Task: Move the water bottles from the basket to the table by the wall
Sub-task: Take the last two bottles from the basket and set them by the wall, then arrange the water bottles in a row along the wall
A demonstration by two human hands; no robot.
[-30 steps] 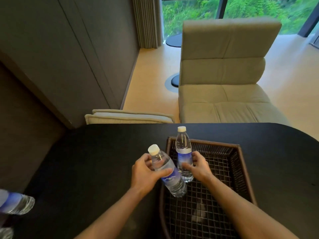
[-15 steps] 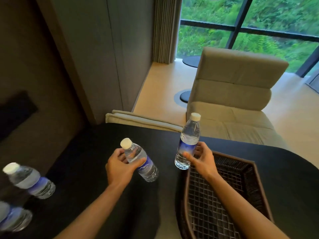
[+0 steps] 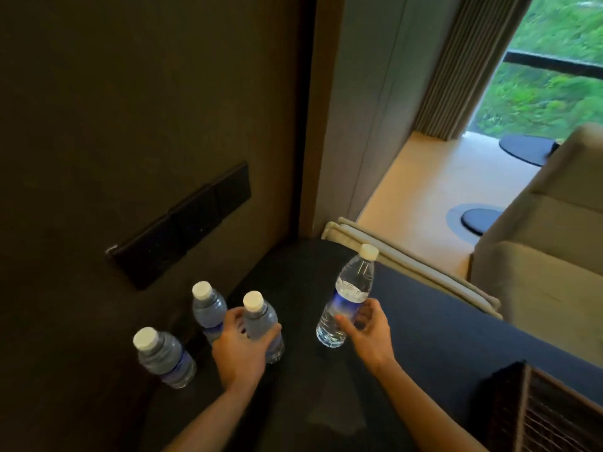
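Note:
My left hand (image 3: 243,349) grips a clear water bottle (image 3: 262,321) with a white cap, held upright low over the black table (image 3: 424,327) close to the dark wall. My right hand (image 3: 367,331) holds a second bottle (image 3: 350,293) by its lower half, tilted a little, above the table's middle. Two more bottles stand by the wall: one (image 3: 205,306) just behind my left hand, one (image 3: 163,358) to its left. The dark wicker basket (image 3: 509,406) shows only its corner at the lower right.
A black socket panel (image 3: 182,223) sits on the dark wall (image 3: 130,109) above the bottles. Beyond the table's far edge are a folded beige cushion (image 3: 417,272), a beige armchair (image 3: 548,256), tan floor and a window with a curtain.
Both hands have carried their bottles left, away from the basket toward the wall. The view has swung left, so the two standing bottles and the socket panel are now near my left hand.

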